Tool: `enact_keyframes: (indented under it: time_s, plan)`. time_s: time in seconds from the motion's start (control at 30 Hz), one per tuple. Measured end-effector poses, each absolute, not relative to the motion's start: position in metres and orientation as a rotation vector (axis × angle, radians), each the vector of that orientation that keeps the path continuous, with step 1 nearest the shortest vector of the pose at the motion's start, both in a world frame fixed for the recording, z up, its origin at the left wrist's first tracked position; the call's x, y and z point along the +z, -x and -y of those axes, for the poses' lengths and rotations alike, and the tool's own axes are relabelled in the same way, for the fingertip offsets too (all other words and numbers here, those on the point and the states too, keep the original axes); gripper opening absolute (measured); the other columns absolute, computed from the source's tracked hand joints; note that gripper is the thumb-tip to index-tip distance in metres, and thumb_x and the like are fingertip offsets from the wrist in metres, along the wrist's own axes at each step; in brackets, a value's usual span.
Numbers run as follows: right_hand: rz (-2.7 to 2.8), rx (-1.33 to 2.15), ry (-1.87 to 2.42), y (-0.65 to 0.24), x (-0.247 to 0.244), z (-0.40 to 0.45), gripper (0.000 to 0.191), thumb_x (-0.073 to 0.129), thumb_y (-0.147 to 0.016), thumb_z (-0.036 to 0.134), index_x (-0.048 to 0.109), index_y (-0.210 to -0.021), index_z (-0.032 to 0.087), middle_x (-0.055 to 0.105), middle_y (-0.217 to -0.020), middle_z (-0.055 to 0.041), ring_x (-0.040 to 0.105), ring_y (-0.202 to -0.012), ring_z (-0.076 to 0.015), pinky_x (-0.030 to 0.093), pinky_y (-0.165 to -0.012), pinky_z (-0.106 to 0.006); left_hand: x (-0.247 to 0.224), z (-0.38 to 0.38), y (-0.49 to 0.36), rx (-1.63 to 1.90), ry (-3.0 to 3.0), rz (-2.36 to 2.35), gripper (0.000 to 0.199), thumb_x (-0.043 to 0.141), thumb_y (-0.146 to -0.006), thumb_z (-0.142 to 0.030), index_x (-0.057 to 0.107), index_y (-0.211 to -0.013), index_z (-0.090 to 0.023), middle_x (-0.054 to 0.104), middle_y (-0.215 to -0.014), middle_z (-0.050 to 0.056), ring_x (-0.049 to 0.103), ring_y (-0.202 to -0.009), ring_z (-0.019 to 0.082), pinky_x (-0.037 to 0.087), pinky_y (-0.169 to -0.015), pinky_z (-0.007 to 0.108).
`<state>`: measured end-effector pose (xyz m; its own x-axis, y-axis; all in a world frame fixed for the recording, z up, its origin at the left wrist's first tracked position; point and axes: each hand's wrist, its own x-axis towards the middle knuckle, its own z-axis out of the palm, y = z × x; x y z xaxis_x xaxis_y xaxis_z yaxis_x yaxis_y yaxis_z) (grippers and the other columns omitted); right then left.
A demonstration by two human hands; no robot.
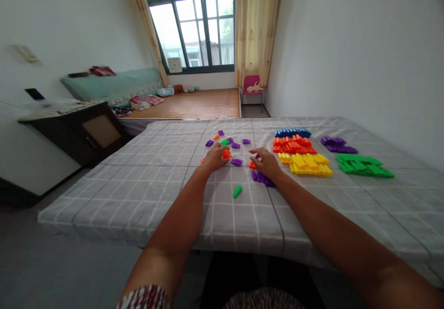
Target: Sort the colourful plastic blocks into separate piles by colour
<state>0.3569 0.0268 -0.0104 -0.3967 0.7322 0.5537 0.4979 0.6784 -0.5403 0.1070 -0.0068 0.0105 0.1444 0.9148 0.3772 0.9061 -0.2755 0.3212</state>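
Note:
Small ridged plastic pieces, their exact kind unclear, lie on a grey checked cloth. My left hand curls its fingers and thumb around an orange piece at the cloth. To its right, my right hand has thumb and forefinger apart, close to another orange piece partly hidden by the hand. Under that wrist sits a purple cluster. Between the hands lies a single purple piece. A green piece rests nearer to me. Loose purple, orange and green pieces are scattered beyond my left hand.
Sorted stacks stand on the right: blue, orange, yellow, purple and green. The cloth-covered table ends close to my body. Behind it are a bed, a pink chair and a dark cabinet.

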Motion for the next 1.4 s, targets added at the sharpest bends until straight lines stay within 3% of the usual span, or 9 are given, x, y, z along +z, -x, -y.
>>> enact_keyframes:
  time_s: [0.13, 0.23, 0.4, 0.53, 0.7, 0.97, 1.1, 1.27, 1.4]
  plan:
    - [2.097, 0.564, 0.904, -0.343, -0.003, -0.016, 0.029, 0.059, -0.088, 0.031, 0.063, -0.114, 0.019, 0.068, -0.111, -0.0083, 0.065, -0.076, -0.0148, 0.053, -0.075, -0.031, 0.013, 0.007, -0.137, 1.047, -2.32, -1.652, 0.029, 0.072, -0.073, -0.026, 0.066, -0.101, -0.019, 0.057, -0.101, 0.007, 0.059, -0.088, 0.019, 0.052, -0.084, 0.035]
    - [2.124, 0.679, 0.913, -0.337, 0.002, -0.011, 0.035, 0.061, -0.087, 0.034, 0.062, -0.117, 0.017, 0.07, -0.106, -0.0093, 0.068, -0.079, -0.0164, 0.053, -0.074, -0.03, 0.015, 0.007, -0.15, 1.12, -2.269, -1.5, 0.028, 0.074, -0.07, -0.02, 0.064, -0.095, -0.018, 0.056, -0.095, 0.005, 0.057, -0.093, 0.02, 0.053, -0.085, 0.037]
    - [2.079, 0.785, 0.953, -0.34, 0.006, -0.01, 0.038, 0.065, -0.084, 0.035, 0.062, -0.117, 0.017, 0.073, -0.093, -0.0058, 0.068, -0.08, -0.0171, 0.052, -0.073, -0.029, 0.01, 0.01, -0.153, 1.125, -2.077, -1.152, 0.037, 0.072, -0.069, -0.017, 0.06, -0.104, -0.018, 0.054, -0.106, 0.007, 0.06, -0.095, 0.018, 0.057, -0.077, 0.034]
    - [2.082, 0.785, 0.941, -0.343, 0.006, -0.007, 0.037, 0.066, -0.083, 0.039, 0.063, -0.114, 0.02, 0.073, -0.095, -0.004, 0.068, -0.083, -0.0165, 0.053, -0.074, -0.028, 0.004, 0.01, -0.151, 1.141, -2.001, -1.053, 0.041, 0.072, -0.07, -0.017, 0.061, -0.109, -0.019, 0.056, -0.111, 0.008, 0.062, -0.101, 0.018, 0.056, -0.085, 0.035]
    - [2.051, 0.509, 1.057, -0.368, 0.023, -0.027, 0.035, 0.059, -0.087, 0.044, 0.06, -0.111, 0.019, 0.071, -0.1, -0.0066, 0.067, -0.088, -0.017, 0.052, -0.074, -0.028, -0.002, 0.006, -0.14, 1.148, -1.958, -1.137, 0.042, 0.068, -0.075, -0.021, 0.061, -0.116, -0.02, 0.056, -0.121, 0.01, 0.066, -0.094, 0.017, 0.057, -0.082, 0.035]
    - [2.281, 0.027, 1.594, -0.465, 0.083, -0.126, 0.028, 0.059, -0.087, 0.041, 0.063, -0.102, 0.018, 0.071, -0.092, -0.009, 0.064, -0.077, -0.0179, 0.045, -0.067, -0.026, -0.004, 0.002, -0.133, 1.148, -2.092, -1.281, 0.027, 0.058, -0.077, -0.011, 0.067, -0.103, -0.016, 0.065, -0.106, 0.008, 0.066, -0.084, 0.014, 0.054, -0.084, 0.034]
    - [2.517, -0.114, 1.669, -0.481, 0.081, -0.152, 0.026, 0.06, -0.087, 0.038, 0.065, -0.104, 0.019, 0.071, -0.09, -0.0077, 0.062, -0.072, -0.0162, 0.042, -0.066, -0.025, -0.003, 0.003, -0.132, 1.149, -2.118, -1.318, 0.026, 0.054, -0.078, -0.008, 0.069, -0.099, -0.016, 0.067, -0.102, 0.007, 0.065, -0.081, 0.013, 0.054, -0.082, 0.031]
    - [2.737, -0.304, 1.641, -0.472, 0.07, -0.164, 0.029, 0.062, -0.085, 0.038, 0.068, -0.109, 0.024, 0.071, -0.099, -0.0098, 0.064, -0.083, -0.0201, 0.042, -0.068, -0.025, -0.004, 0.002, -0.13, 1.114, -2.161, -1.38, 0.025, 0.053, -0.081, -0.012, 0.069, -0.099, -0.018, 0.068, -0.101, 0.005, 0.065, -0.089, 0.016, 0.052, -0.086, 0.032]
    - [2.792, -0.243, 1.568, -0.466, 0.067, -0.167, 0.028, 0.064, -0.083, 0.037, 0.071, -0.109, 0.028, 0.072, -0.103, -0.0075, 0.065, -0.09, -0.0204, 0.043, -0.073, -0.026, -0.003, 0.004, -0.13, 1.101, -2.168, -1.387, 0.024, 0.053, -0.081, -0.013, 0.07, -0.098, -0.018, 0.069, -0.099, 0.006, 0.064, -0.09, 0.016, 0.052, -0.086, 0.032]
